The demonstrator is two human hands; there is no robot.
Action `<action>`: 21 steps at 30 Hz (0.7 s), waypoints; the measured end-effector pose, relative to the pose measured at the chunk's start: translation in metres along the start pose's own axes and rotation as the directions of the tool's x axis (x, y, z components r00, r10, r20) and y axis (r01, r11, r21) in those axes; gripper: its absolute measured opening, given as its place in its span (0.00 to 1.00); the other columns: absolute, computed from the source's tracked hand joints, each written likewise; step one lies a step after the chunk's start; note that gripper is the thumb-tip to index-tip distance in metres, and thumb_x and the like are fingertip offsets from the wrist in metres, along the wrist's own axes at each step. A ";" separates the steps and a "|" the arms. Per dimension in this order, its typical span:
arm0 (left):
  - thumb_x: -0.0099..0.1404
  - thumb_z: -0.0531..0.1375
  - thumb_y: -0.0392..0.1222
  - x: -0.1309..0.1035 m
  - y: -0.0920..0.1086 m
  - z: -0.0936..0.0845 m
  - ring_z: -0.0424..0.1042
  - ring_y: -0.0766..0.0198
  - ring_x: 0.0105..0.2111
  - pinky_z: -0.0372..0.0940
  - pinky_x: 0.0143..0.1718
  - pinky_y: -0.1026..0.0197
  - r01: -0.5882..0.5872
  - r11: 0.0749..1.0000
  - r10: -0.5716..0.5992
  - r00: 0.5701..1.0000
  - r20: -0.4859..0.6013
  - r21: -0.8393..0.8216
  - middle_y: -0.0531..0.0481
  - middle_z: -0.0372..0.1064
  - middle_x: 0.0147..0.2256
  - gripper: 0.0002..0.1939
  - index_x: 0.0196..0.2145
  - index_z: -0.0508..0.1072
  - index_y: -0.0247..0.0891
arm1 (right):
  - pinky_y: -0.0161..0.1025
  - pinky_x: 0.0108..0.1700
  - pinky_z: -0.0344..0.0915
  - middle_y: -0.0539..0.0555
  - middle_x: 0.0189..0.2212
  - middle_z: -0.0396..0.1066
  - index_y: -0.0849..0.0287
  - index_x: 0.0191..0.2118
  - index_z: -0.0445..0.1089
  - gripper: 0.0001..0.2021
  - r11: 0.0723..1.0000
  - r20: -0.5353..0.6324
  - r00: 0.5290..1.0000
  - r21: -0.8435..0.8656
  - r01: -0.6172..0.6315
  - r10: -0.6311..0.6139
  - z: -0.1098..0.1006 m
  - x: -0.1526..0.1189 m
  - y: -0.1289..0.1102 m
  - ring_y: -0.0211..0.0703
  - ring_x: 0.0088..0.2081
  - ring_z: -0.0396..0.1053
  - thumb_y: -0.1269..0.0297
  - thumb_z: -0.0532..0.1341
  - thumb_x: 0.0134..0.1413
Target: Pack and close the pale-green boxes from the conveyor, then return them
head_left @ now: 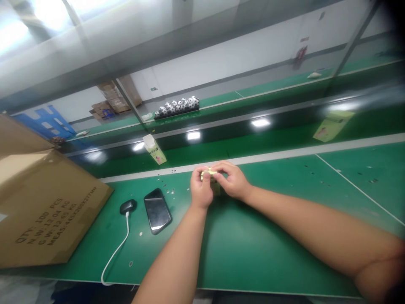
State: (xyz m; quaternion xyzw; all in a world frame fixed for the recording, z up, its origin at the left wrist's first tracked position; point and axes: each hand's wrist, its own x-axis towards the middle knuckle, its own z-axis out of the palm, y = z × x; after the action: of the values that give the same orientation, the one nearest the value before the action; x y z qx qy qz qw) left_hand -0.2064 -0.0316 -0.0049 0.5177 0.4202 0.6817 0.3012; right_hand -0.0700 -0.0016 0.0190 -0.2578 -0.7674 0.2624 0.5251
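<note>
A small yellow box is held over the green table, near its far edge. Its top is pinched by both the left hand and the right hand. The card could be creased if pressed too hard; whether its base is supported cannot be told.

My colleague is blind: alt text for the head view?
A left hand and right hand hold a yellow box at a green table; left of them are a phone, a black case on a white cable and a carton.
</note>
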 end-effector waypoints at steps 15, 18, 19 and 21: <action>0.68 0.56 0.49 -0.002 -0.001 0.002 0.69 0.62 0.40 0.64 0.46 0.58 0.029 0.994 -0.027 0.999 0.022 -0.108 0.48 0.67 0.39 0.11 0.39 0.66 0.39 | 0.46 0.50 0.68 0.56 0.46 0.70 0.55 0.42 0.70 0.08 0.956 0.034 0.987 0.245 -0.161 0.158 0.011 -0.008 0.004 0.46 0.48 0.70 0.59 0.61 0.60; 0.66 0.57 0.46 -0.003 -0.001 0.001 0.69 0.61 0.39 0.65 0.45 0.58 0.081 0.985 -0.075 0.996 0.045 -0.154 0.48 0.67 0.40 0.09 0.40 0.65 0.39 | 0.47 0.52 0.67 0.56 0.47 0.69 0.56 0.42 0.68 0.08 0.968 0.046 0.990 0.208 -0.137 0.131 0.011 -0.010 0.006 0.47 0.49 0.70 0.62 0.61 0.58; 0.65 0.57 0.45 -0.003 0.000 0.001 0.69 0.61 0.39 0.65 0.44 0.58 0.093 0.981 -0.086 0.995 0.050 -0.168 0.49 0.67 0.40 0.09 0.40 0.65 0.40 | 0.47 0.52 0.67 0.56 0.48 0.68 0.56 0.43 0.67 0.08 0.971 0.051 0.991 0.203 -0.129 0.121 0.011 -0.011 0.007 0.48 0.49 0.69 0.63 0.61 0.58; 0.62 0.57 0.43 -0.003 0.001 0.000 0.69 0.61 0.38 0.65 0.42 0.59 0.094 0.977 -0.086 0.995 0.052 -0.192 0.49 0.67 0.39 0.08 0.38 0.65 0.40 | 0.48 0.54 0.65 0.56 0.49 0.67 0.55 0.43 0.66 0.07 0.971 0.063 0.993 0.213 -0.107 0.096 0.012 -0.013 0.010 0.48 0.51 0.68 0.64 0.59 0.59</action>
State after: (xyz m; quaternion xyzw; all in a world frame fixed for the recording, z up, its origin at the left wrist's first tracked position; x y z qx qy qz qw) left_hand -0.2049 -0.0348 -0.0057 0.4809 0.3682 0.6937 0.3898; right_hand -0.0757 -0.0046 -0.0004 -0.2309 -0.7337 0.3776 0.5156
